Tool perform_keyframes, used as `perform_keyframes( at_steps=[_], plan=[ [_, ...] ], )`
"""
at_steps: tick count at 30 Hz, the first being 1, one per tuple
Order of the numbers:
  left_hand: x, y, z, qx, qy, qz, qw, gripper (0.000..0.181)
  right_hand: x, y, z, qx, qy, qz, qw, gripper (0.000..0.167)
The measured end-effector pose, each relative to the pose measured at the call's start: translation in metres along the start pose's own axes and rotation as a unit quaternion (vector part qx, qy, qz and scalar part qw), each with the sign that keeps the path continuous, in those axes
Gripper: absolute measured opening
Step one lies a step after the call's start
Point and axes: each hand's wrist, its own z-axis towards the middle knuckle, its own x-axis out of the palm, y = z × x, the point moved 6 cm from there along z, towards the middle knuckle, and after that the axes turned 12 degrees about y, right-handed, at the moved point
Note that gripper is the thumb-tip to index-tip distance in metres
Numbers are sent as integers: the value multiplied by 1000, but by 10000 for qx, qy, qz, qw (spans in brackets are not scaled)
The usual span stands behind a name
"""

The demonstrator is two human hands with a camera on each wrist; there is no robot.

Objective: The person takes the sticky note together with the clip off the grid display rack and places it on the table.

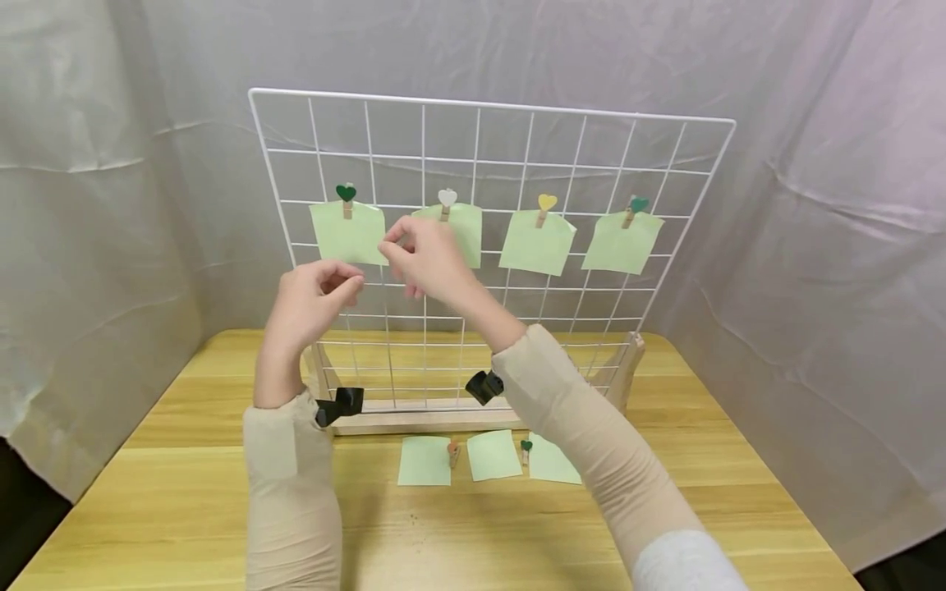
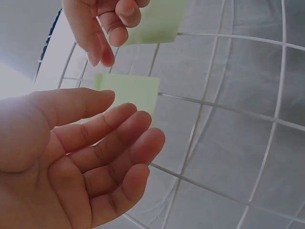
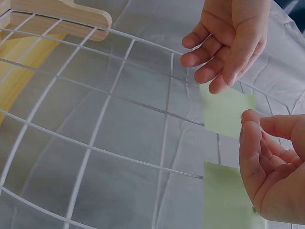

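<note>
My left hand [image 1: 314, 300] is raised just below the leftmost pale green paper note [image 1: 347, 230]. In the left wrist view its fingers [image 2: 128, 148] are loosely bent, with nothing between them and the thumb. A wooden clothespin with a dark green heart [image 1: 346, 194] fastens this note to the white wire grid [image 1: 488, 107]. Close to the note's right edge is my right hand [image 1: 432, 258], thumb and forefinger tips near each other; I see nothing held there. It partly covers a second note [image 1: 467, 234], clipped by a white-heart clothespin [image 1: 447, 197].
Farther right hang two more notes, under a yellow-heart clothespin [image 1: 547, 202] and a teal-heart clothespin [image 1: 639, 205]. On the wooden table [image 1: 185, 492], before the grid's wooden base [image 1: 414, 421], lie three notes, an orange-heart clothespin [image 1: 453, 453] and a green-heart clothespin [image 1: 525, 450].
</note>
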Motion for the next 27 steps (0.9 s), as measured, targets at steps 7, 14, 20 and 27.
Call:
perform_keyframes(
  at_steps=[7, 14, 20, 27],
  plan=[
    [-10, -2, 2, 92, -258, 77, 9996, 23, -7, 11, 6, -125, -122, -57, 9998, 12],
    [-26, -3, 0, -8, -798, -10, 9968, 25, -13, 22, 13, -60, -107, 116, 9999, 13],
    [-41, -3, -4, -304, -1500, -133, 9881, 27, -19, 29, 20, -12, -125, 9, 9999, 16],
    [-49, 0, -5, -406, -2041, -525, 9767, 25, -20, 32, 25, 47, -74, 25, 10000, 23]
  ],
)
